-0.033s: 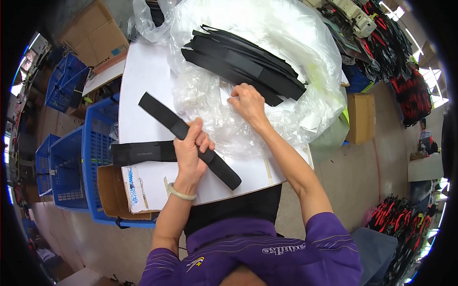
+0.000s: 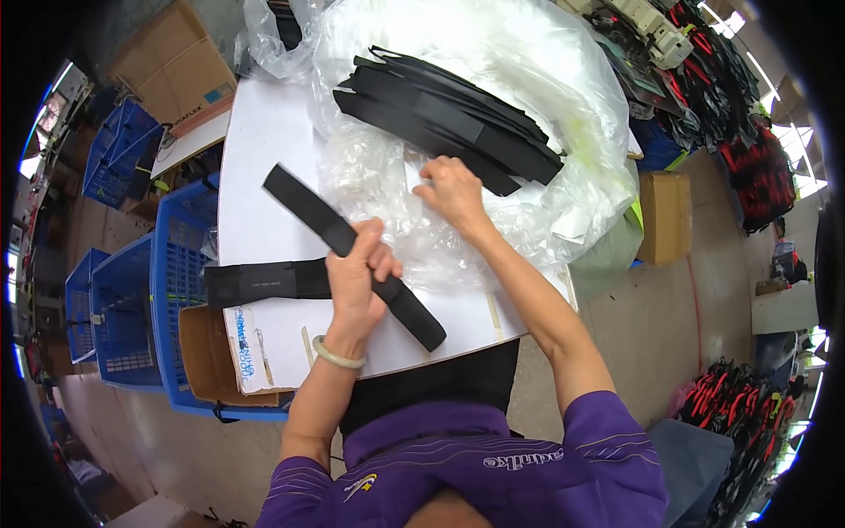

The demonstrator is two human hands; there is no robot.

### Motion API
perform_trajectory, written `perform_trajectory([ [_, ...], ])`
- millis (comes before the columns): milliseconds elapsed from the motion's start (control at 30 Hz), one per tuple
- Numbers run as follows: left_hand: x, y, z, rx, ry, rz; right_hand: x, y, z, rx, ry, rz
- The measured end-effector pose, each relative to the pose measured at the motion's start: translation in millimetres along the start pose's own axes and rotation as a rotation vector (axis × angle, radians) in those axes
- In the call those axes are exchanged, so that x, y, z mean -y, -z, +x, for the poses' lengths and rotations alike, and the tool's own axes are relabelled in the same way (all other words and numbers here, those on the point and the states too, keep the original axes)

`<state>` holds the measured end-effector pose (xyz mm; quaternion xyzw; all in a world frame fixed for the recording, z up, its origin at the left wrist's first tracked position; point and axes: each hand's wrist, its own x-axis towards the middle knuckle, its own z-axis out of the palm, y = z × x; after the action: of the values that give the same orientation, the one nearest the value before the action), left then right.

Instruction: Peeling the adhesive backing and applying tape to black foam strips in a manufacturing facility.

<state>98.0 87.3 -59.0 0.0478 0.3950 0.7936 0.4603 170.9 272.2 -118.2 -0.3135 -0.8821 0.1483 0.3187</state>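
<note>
My left hand [image 2: 356, 268] is closed around the middle of a long black strap [image 2: 299, 204], which slants over the white table [image 2: 264, 141]. My right hand [image 2: 453, 189] rests on a stack of small clear plastic bags [image 2: 378, 189], its fingertips pinching the top one. Just beyond that hand lies a pile of black straps [image 2: 440, 123] on a big crinkled plastic sheet [image 2: 563, 79]. A second, wider black strap [image 2: 264, 282] lies flat at the table's left edge, beside my left wrist.
Blue plastic crates [image 2: 172, 290] stand along the table's left side, with an open cardboard box [image 2: 207, 352] against them. A closed cardboard box [image 2: 664, 216] sits on the floor to the right. Red-and-black goods [image 2: 757, 167] are heaped at far right.
</note>
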Motion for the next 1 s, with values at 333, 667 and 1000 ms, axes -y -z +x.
perform_trajectory([
  [333, 6.1, -3.8, 39.8, -0.1, 0.207, 0.237, -6.0, 46.4, 7.9, 0.108, -0.402, 0.51],
  [667, -12.3, -24.2, 3.8, 0.507, -0.009, 0.104, 52.9, 102.4, -32.2, 0.474, -0.453, 1.422],
  [1000, -9.8, -15.5, -20.3, 0.327, -0.186, 0.148, 97.3, 116.4, -54.9, 0.325, -0.193, 0.893],
])
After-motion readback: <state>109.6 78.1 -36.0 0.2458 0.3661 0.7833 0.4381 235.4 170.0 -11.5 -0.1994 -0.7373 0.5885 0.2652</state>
